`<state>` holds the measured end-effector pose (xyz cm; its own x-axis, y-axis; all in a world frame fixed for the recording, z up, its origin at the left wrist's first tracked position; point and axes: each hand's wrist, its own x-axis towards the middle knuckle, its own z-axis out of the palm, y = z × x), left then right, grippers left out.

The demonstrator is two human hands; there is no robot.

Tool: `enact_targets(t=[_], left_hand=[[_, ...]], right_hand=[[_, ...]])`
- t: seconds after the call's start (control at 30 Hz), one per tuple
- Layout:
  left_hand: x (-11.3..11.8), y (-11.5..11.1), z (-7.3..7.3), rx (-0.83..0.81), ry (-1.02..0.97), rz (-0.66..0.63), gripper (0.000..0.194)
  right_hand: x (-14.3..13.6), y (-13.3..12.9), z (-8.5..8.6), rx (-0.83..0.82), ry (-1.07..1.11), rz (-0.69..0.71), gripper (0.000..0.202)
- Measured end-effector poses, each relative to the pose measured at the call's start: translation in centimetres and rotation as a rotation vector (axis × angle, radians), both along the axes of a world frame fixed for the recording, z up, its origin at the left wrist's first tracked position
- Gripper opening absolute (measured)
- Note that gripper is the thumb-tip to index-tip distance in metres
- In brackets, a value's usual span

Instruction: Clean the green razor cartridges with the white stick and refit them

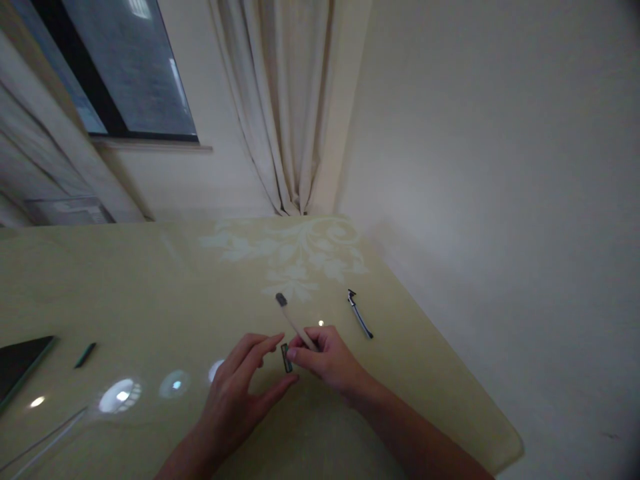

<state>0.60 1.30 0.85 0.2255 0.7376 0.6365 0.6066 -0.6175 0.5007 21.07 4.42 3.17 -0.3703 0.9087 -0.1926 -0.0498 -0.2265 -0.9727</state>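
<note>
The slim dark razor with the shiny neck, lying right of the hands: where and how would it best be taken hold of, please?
I would pinch the middle of the razor's slim handle from above, coming from the near side: it lies flat, its head pointing away, so this approach should keep fingers clear of that end.

Your count, tabletop (165, 293): one brush (297, 325); one razor (360, 315); one small dark rectangular piece (287, 358); one short dark-green bar (85, 355); one dark flat object (23, 360), cut off by your view's edge. Thin pale strands (47, 443): two visible, whether joined you can't tell. Bright reflections (120, 396): you get five. Beyond: two curtains (280, 87), one window (130, 60).
</note>
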Motion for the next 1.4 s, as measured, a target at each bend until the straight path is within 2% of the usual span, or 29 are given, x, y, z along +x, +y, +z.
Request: enact_targets(t=[0.1,0.17,0.53,0.63,0.7,0.8,0.9,1.07,1.27,1.4], left_hand=[[0.1,0.0,0.2,-0.087,-0.102,-0.069,0.043],[0.2,0.0,0.3,-0.119,-0.145,-0.099,0.039],[0.2,0.0,0.5,-0.197,-0.218,-0.146,0.040],[-0.1,0.1,0.3,-0.248,-0.296,-0.140,0.040],[-0.4,0.1,0.3,-0.275,-0.363,-0.110,0.040],[-0.6,0.3,0.4,-0.280,-0.445,-0.059,0.040],[-0.7,0.4,0.7,-0.260,-0.496,-0.038,0.040],[-0.5,0.3,0.7,-0.285,-0.547,-0.033,0.039],[-0.7,0.3,0.1,-0.365,-0.569,-0.063,0.039],[-0.7,0.3,0.1,-0.379,-0.586,-0.079,0.039]], right_hand=[[0.0,-0.1,0.1,-0.157,0.124,0.039,0.037],[0.0,-0.1,0.1,-0.204,0.174,0.060,0.039],[-0.3,-0.1,-0.3,-0.162,0.139,0.088,0.044],[0.3,0.2,-0.1,0.024,0.044,0.038,0.052],[1.1,0.5,0.4,0.293,-0.118,-0.029,0.058],[2.8,1.1,1.3,0.771,-0.473,-0.063,0.045],[4.1,1.6,1.8,1.023,-0.681,-0.062,0.043],[4.4,1.6,1.7,1.151,-0.792,-0.074,0.045],[4.0,1.3,1.5,1.134,-0.768,-0.009,0.045],[4.2,1.5,1.4,1.149,-0.764,-0.028,0.045]])
